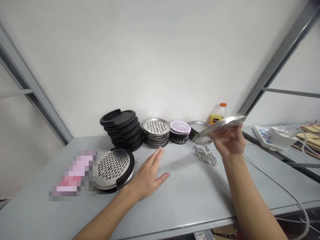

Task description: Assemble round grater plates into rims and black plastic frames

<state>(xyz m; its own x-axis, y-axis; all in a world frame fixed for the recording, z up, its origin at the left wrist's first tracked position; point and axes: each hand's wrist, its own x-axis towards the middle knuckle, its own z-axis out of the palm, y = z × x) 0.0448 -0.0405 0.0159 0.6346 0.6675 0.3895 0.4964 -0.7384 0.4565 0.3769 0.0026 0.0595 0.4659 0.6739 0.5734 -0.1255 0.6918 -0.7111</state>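
My right hand (231,141) is raised at the right, gripping a shiny round metal plate (221,126) from below; it is tilted and blurred, nearly edge-on. Over the middle of the table, my left hand (150,176) has its fingers stretched out and its thumb apart, holding nothing. Left of it lies a slotted round grater plate (113,169) with a black rim piece around its right side, and a small metal hook (137,162) beside that. Below the raised plate is a loose pile of metal hooks (205,155).
Along the wall stand black round holders (122,128), metal grater discs (156,130), pale perforated discs (180,130) and metal rings (198,128), all stacked. Behind my right hand is an orange-capped bottle (217,115). A white cable (277,186) crosses the table's right side.
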